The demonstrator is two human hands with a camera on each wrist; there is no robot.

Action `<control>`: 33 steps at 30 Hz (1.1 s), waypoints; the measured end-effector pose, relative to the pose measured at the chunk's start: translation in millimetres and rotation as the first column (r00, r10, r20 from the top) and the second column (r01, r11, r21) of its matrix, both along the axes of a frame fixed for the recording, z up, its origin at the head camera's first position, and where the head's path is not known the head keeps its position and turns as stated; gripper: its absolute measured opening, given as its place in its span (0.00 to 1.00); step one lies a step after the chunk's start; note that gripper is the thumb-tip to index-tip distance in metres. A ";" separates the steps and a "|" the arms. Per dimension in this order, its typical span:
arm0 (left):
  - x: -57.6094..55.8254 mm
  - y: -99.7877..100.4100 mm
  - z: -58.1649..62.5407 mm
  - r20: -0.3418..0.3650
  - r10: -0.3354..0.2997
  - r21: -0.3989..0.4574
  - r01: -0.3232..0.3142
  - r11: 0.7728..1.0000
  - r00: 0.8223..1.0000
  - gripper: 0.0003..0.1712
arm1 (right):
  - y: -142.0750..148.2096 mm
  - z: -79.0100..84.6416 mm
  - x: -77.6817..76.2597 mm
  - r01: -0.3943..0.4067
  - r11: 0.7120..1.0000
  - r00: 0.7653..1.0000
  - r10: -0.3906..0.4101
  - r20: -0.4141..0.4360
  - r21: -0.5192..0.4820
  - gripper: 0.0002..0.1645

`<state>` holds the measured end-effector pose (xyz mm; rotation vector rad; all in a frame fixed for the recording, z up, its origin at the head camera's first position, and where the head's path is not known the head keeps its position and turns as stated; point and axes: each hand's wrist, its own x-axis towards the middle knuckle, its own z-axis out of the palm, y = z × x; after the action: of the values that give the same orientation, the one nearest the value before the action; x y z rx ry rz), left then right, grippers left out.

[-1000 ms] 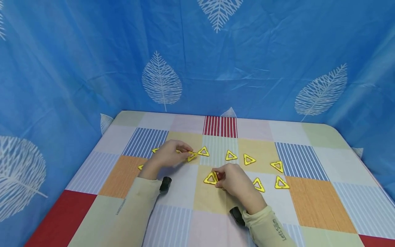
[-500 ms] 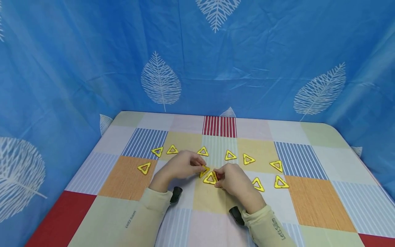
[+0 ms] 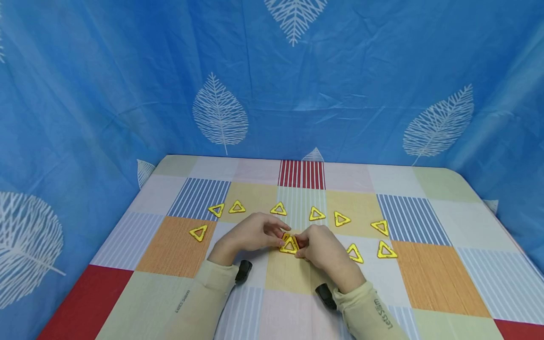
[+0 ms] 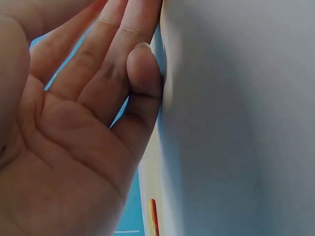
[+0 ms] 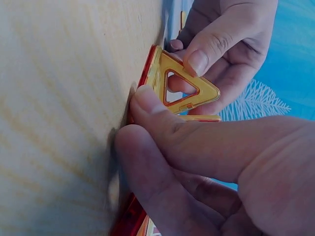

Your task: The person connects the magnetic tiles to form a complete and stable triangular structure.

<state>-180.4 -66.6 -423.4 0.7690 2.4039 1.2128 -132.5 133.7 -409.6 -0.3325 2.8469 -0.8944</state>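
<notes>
In the head view, both hands meet over a small group of translucent yellow triangle tiles near the table's middle. The left hand [image 3: 255, 232] pinches a raised triangle tile [image 5: 208, 93], its thumb on the tile's face in the right wrist view. The right hand [image 3: 325, 248] pinches another tile [image 5: 209, 118] standing close beside it; mostly the edge shows, the rest hidden by the fingers. A flat triangle tile [image 3: 289, 251] lies between the hands. In the left wrist view, the left palm and fingers [image 4: 140, 69] fill the left side, and the held tile is out of sight.
Loose yellow triangles lie around the hands: one at the left [image 3: 198, 233], one behind [image 3: 279, 212], one at the right [image 3: 387, 256], and several more. A patchwork cloth [image 3: 178, 293] covers the table. Blue leaf-print curtain [image 3: 352, 94] hangs around it.
The left hand has moved right and toward the person, bringing a triangle tile from the back row to the tiles at the right hand. The right hand has stayed in place.
</notes>
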 end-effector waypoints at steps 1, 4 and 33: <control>0.0 0.1 -0.1 -0.005 -0.005 -0.001 0.005 1.000 1.000 0.15 | 0.4 0.2 -0.1 0.004 1.000 1.000 -0.004 0.005 -0.006 0.20; -0.5 0.5 -1.2 -0.021 -0.025 0.000 0.025 1.000 0.999 0.14 | 1.0 -0.2 -0.2 0.023 0.999 0.999 -0.022 0.034 -0.030 0.18; 1.8 1.1 1.2 -0.046 -0.084 0.006 0.085 0.996 0.995 0.17 | -0.3 -0.7 -0.9 -0.093 0.996 0.995 0.094 -0.040 0.018 0.09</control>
<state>-178.6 -65.5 -422.2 0.9009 2.3782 1.1848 -133.4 133.4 -410.3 -0.4830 2.8472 -0.8561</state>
